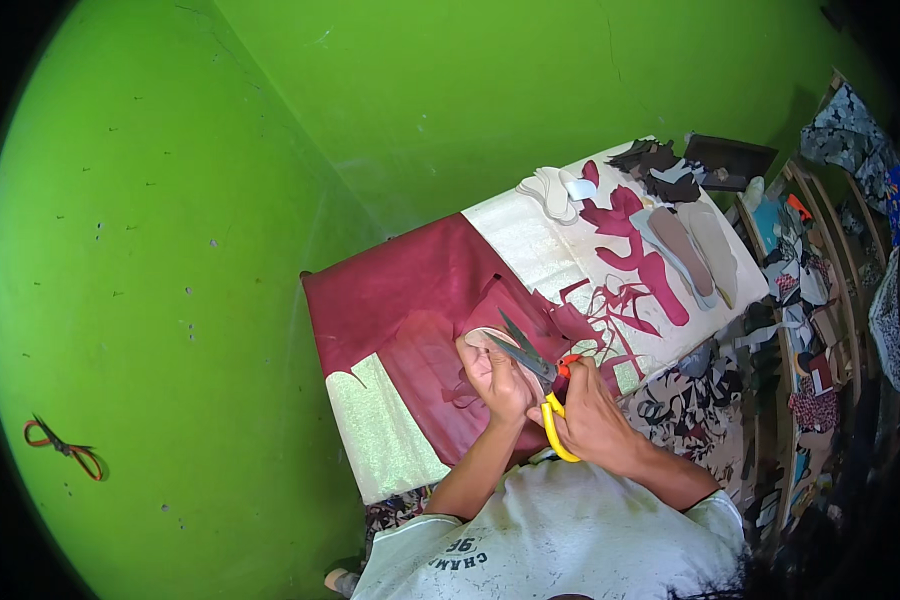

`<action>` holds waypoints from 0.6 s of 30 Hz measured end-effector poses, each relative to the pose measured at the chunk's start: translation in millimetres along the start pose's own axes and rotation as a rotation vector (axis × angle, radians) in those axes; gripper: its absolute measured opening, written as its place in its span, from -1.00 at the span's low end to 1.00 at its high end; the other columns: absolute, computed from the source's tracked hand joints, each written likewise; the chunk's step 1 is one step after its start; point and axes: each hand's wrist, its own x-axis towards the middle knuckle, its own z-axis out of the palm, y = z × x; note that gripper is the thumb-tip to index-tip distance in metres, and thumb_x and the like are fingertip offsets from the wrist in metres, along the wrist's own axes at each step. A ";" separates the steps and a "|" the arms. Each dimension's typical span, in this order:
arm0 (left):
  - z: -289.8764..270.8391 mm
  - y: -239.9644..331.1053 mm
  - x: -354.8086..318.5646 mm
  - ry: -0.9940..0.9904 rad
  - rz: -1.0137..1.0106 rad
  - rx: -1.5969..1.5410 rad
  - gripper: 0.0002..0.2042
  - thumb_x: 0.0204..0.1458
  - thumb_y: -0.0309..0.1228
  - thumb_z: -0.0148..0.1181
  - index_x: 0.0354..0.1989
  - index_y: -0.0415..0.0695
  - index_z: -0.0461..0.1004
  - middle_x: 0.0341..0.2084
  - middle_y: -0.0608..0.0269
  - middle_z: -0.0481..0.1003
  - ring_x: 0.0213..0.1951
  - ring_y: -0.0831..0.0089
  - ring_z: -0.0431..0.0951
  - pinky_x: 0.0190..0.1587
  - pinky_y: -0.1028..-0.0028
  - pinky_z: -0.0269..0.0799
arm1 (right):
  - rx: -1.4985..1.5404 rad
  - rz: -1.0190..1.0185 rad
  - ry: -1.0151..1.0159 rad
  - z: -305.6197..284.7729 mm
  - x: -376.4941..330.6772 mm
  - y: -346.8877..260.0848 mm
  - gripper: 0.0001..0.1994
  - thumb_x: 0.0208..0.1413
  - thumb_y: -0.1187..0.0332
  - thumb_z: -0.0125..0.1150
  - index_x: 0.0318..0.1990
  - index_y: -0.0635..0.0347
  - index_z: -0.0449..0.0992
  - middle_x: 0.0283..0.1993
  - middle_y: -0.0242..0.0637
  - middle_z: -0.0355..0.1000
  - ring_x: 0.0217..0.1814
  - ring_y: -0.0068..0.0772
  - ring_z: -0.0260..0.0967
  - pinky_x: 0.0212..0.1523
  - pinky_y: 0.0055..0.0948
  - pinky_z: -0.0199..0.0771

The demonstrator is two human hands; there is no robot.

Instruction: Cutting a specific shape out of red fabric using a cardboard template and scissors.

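Observation:
My right hand [588,415] grips yellow-handled scissors [533,372] whose open blades point up and left over a sheet of dark red material [410,290]. My left hand [495,378] holds a pale, sole-shaped piece [482,336] and the red material around it, right beside the blades. Both hands sit at the near edge of a small table [375,430] covered with a glossy pale sheet.
Red offcuts [630,255], a stack of pale cut soles [550,192], brown and grey insoles [695,245] and dark scraps [660,170] lie on the table's right half. Another pair of orange-handled scissors [65,448] hangs on the green wall. Cluttered shelves [820,330] stand at right.

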 end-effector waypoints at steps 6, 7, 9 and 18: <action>0.5 -7.8 0.0 0.027 -0.016 0.002 -0.92 0.15 -0.46 -0.08 -0.26 -0.14 0.18 -0.45 0.27 0.30 -0.45 0.56 0.31 -0.33 0.53 0.33 | -0.009 0.070 -0.038 -2.3 -1.9 4.4 -0.40 -0.08 0.15 0.27 -0.19 0.54 0.12 -0.26 0.22 0.12 -0.27 0.16 0.20 -0.23 -0.12 0.24; 1.5 -9.0 -0.5 0.017 -0.026 -0.003 -0.92 0.15 -0.46 -0.08 -0.26 -0.14 0.18 -0.44 0.27 0.30 -0.45 0.55 0.32 -0.33 0.52 0.33 | -0.011 0.073 -0.034 -2.2 -1.5 6.3 -0.40 -0.08 0.14 0.27 -0.19 0.54 0.12 -0.26 0.22 0.12 -0.27 0.16 0.20 -0.23 -0.12 0.24; 2.6 -12.0 -1.1 0.006 -0.040 -0.005 -0.92 0.15 -0.45 -0.08 -0.26 -0.14 0.18 -0.44 0.27 0.31 -0.44 0.55 0.32 -0.32 0.51 0.34 | -0.009 0.063 -0.011 -2.1 0.0 9.1 -0.41 -0.08 0.14 0.27 -0.20 0.53 0.12 -0.27 0.22 0.12 -0.28 0.15 0.20 -0.24 -0.13 0.24; 0.7 -26.4 -1.3 0.044 -0.064 0.019 -0.92 0.15 -0.45 -0.08 -0.25 -0.13 0.19 -0.40 0.29 0.32 -0.41 0.56 0.34 -0.29 0.51 0.34 | 0.015 0.103 -0.085 -2.6 4.5 25.5 -0.41 -0.09 0.12 0.27 -0.22 0.51 0.12 -0.29 0.20 0.14 -0.30 0.13 0.21 -0.26 -0.12 0.24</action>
